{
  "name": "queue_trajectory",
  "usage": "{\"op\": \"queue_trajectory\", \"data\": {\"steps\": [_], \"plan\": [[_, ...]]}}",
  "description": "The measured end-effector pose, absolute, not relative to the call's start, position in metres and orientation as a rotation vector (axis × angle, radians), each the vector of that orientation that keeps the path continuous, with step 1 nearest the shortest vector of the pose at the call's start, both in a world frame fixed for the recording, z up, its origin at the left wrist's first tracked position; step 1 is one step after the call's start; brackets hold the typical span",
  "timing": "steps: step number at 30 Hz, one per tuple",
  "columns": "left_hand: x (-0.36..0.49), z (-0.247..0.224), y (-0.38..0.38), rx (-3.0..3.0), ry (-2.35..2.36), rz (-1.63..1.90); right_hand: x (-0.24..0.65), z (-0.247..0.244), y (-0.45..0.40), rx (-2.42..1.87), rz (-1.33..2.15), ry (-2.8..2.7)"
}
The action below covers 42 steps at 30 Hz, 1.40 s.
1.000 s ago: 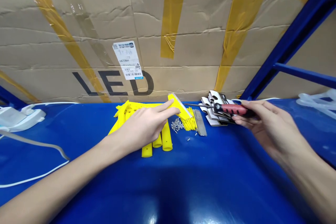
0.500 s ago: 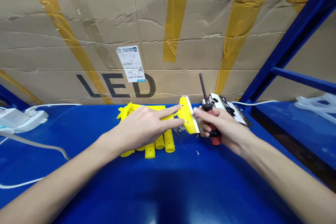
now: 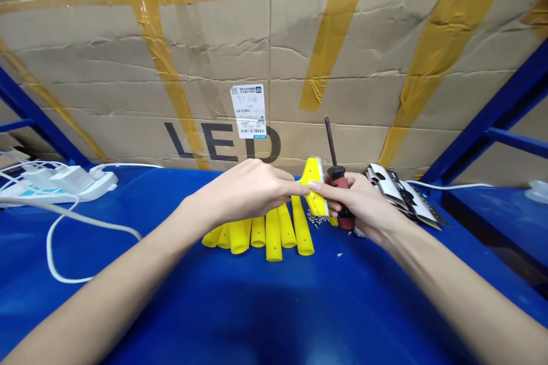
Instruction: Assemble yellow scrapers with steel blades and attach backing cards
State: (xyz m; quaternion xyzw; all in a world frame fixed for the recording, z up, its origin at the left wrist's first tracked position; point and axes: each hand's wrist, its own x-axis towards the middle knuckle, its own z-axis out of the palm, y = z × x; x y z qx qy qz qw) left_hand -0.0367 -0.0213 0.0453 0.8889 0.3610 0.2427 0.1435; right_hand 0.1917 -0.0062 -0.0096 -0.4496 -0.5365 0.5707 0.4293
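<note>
A yellow scraper [image 3: 315, 201] with a metal strip along its right edge is held up above the blue surface. My left hand [image 3: 248, 191] is closed around its neck side, index finger stretched to its head. The handle end is hidden behind this hand. In my right hand [image 3: 363, 199] is a screwdriver [image 3: 338, 179] with a red and black handle, its shaft pointing up. The right thumb also presses the scraper's strip edge. Several yellow tubes [image 3: 274, 234] lie below the left hand. Behind the scraper is a pile of small screws [image 3: 314, 218], and one loose screw [image 3: 339, 255] lies nearer.
A large taped cardboard box [image 3: 214, 57] stands behind the blue surface [image 3: 257, 319]. Flat black and white packages [image 3: 411, 197] lie at the right. On the left are a power strip [image 3: 96, 185] and a looping cable [image 3: 51, 248]. Blue metal posts [image 3: 483, 120] rise at both sides.
The view has turned left. My left hand's two spread fingers have drawn together, with the index now near the right thumb on the scraper. The right hand keeps the screwdriver.
</note>
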Motion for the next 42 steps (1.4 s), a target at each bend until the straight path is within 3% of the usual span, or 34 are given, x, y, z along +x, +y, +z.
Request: {"op": "queue_trajectory", "data": {"steps": [3, 7, 15, 25, 31, 36, 42], "plan": [[-0.036, 0.047, -0.022, 3.057, 1.029, 0.385, 0.19, -0.011, -0.004, -1.24, 1.326, -1.369], [-0.046, 0.054, -0.018, 3.202, 1.191, 0.109, 0.2, -0.013, -0.001, -1.349, 1.173, -1.352], [-0.044, 0.044, -0.008, 2.632, 1.692, 0.554, 0.224, -0.027, -0.011, -1.289, 1.322, -1.169], [-0.01, 0.013, 0.012, 2.624, 1.958, 0.244, 0.234, -0.033, -0.016, -1.266, 1.373, -1.167], [-0.033, 0.022, -0.004, 2.594, 2.112, 0.254, 0.233, -0.031, -0.02, -1.259, 1.364, -1.192], [-0.063, 0.014, -0.017, 2.41, 2.281, -0.002, 0.228, -0.035, -0.02, -1.288, 1.366, -1.23], [-0.072, 0.005, -0.014, 2.386, 2.129, 0.194, 0.222, -0.033, -0.027, -1.37, 1.347, -1.224]]}}
